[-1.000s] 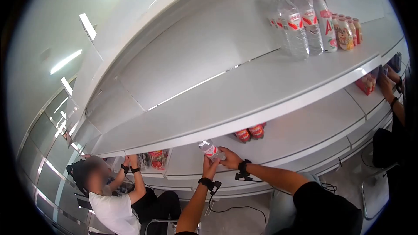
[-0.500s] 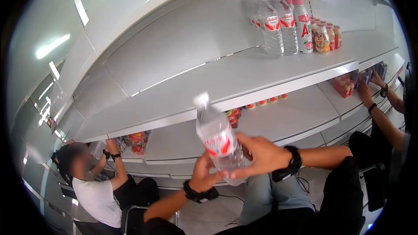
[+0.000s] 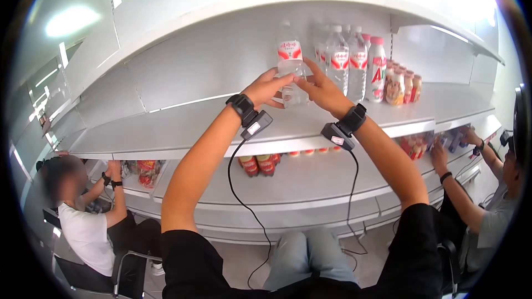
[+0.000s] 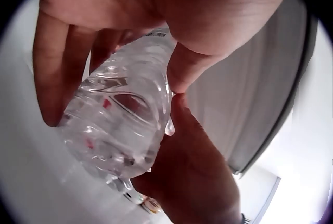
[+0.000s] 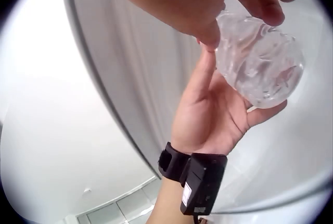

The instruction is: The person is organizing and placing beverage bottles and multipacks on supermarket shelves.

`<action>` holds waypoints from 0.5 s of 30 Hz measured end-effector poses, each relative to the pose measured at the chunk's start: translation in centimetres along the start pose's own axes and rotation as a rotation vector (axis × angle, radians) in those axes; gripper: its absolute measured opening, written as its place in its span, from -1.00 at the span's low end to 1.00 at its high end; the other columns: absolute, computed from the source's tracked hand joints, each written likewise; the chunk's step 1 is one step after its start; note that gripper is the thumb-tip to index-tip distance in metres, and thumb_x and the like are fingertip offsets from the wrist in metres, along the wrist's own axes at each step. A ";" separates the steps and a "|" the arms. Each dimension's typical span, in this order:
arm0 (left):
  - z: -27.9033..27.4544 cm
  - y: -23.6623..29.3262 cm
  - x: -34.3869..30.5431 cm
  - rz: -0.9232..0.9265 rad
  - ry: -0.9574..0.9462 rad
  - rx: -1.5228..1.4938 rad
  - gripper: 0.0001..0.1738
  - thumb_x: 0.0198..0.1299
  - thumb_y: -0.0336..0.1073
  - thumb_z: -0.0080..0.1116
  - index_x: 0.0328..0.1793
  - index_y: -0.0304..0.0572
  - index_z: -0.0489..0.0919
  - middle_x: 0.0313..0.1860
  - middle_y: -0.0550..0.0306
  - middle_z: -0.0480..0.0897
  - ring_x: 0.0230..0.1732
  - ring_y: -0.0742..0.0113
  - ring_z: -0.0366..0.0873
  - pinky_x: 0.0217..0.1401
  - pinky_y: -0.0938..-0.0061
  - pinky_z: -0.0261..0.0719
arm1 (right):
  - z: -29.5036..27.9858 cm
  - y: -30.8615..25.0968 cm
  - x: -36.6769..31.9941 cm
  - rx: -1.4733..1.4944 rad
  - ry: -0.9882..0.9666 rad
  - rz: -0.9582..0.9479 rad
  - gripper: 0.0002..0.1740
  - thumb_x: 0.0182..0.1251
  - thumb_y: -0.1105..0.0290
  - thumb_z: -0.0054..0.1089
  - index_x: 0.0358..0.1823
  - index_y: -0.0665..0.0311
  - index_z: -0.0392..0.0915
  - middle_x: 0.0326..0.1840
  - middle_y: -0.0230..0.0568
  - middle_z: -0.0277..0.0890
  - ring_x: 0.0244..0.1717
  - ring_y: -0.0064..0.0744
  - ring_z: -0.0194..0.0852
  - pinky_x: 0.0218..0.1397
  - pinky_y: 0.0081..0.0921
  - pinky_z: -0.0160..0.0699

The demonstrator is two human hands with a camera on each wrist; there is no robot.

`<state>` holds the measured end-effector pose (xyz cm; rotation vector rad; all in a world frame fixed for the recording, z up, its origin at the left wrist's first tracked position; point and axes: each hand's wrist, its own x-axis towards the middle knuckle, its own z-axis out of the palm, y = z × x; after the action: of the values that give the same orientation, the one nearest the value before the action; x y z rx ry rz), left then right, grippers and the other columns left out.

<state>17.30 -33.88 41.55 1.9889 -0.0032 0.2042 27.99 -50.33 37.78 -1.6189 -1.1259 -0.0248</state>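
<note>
A clear water bottle [image 3: 290,51] with a red and white label stands roughly upright between both hands, over the upper shelf [image 3: 199,124]. My left hand [image 3: 268,87] grips its lower part from the left, thumb across the front. From the other side my right hand [image 3: 326,92] holds it, the two thumbs meeting on the near side. Ridged clear plastic of the bottle [image 4: 122,104] and its base show in the left wrist view. In the right wrist view the left fingers curl around the bottle [image 5: 268,65]. Just right of it stand matching water bottles [image 3: 338,61].
A white bottle with a pink cap [image 3: 377,72] and several small drink bottles [image 3: 395,86] stand farther right. Red-labelled bottles [image 3: 259,165] are on the shelf below. One person [image 3: 83,216] sits at left, another [image 3: 496,188] at right. A cable [image 3: 235,188] hangs from each wrist camera.
Both hands have raised the bottle from in front of the lower shelf up and forward over the upper shelf, turning it more upright. The head view has shifted, bringing the shelf goods nearer the middle.
</note>
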 end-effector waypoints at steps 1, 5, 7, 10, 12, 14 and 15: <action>-0.4 -0.3 1.5 -0.004 -0.006 0.016 -0.24 0.28 0.12 0.11 0.44 -0.16 0.21 0.20 0.04 0.45 0.06 0.21 0.54 -0.02 0.25 0.68 | -0.1 0.6 0.9 -0.024 -0.010 0.015 -0.03 0.31 -0.02 0.18 0.56 0.19 -0.17 0.08 0.12 0.46 -0.15 -0.26 0.56 -0.26 -0.45 0.55; -1.5 -0.4 6.2 -0.050 -0.046 0.211 -0.34 0.25 -0.02 0.17 0.34 -0.23 0.27 0.19 0.02 0.41 0.20 0.18 0.42 0.04 0.26 0.70 | -0.7 0.7 3.3 0.008 -0.068 0.212 -0.06 0.31 0.08 0.15 0.58 0.10 -0.20 0.19 -0.08 0.38 -0.29 -0.52 0.32 -0.39 -0.54 0.35; -1.8 -2.6 9.5 -0.012 -0.004 0.206 -0.37 0.25 -0.07 0.18 0.32 -0.24 0.28 0.15 0.03 0.42 0.18 0.19 0.44 0.03 0.25 0.70 | -0.3 1.3 4.6 0.019 -0.091 0.185 -0.08 0.29 0.11 0.17 0.52 0.21 -0.18 0.14 -0.01 0.39 -0.22 -0.41 0.38 -0.35 -0.42 0.46; -1.1 -3.3 12.3 0.008 -0.023 0.157 -0.41 0.24 -0.22 0.19 0.34 -0.22 0.26 0.13 0.03 0.42 0.15 0.21 0.46 0.02 0.24 0.72 | -0.2 2.7 5.8 0.080 -0.063 0.218 -0.09 0.24 0.11 0.23 0.43 0.32 -0.13 0.17 0.05 0.34 -0.03 -0.23 0.44 -0.20 -0.30 0.59; -1.1 -4.4 13.5 0.047 -0.094 0.181 -0.41 0.24 -0.28 0.19 0.35 -0.21 0.24 0.13 0.03 0.42 0.15 0.20 0.46 0.02 0.23 0.72 | -0.4 4.1 6.2 0.151 -0.063 0.235 -0.06 0.21 0.11 0.25 0.43 0.34 -0.13 0.22 0.07 0.29 0.08 -0.16 0.42 -0.12 -0.26 0.62; -0.5 -5.3 14.4 0.069 -0.003 0.126 -0.37 0.22 -0.31 0.22 0.36 -0.22 0.21 0.14 -0.01 0.41 0.14 0.19 0.46 -0.02 0.26 0.72 | -1.0 4.1 6.1 0.192 -0.057 0.257 -0.06 0.20 0.13 0.26 0.43 0.37 -0.12 0.27 0.10 0.24 0.24 -0.08 0.33 0.06 -0.20 0.57; -0.3 -5.6 14.7 0.075 0.048 0.098 -0.35 0.21 -0.32 0.24 0.37 -0.23 0.20 0.14 -0.03 0.40 0.14 0.19 0.46 -0.04 0.27 0.72 | -1.0 4.5 6.2 0.213 -0.049 0.257 -0.06 0.22 0.15 0.25 0.44 0.39 -0.14 0.26 0.11 0.26 0.25 -0.07 0.32 0.10 -0.21 0.55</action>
<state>32.25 -29.97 38.71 2.0828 -0.0384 0.3055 34.90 -46.80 38.16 -1.5661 -0.9163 0.2950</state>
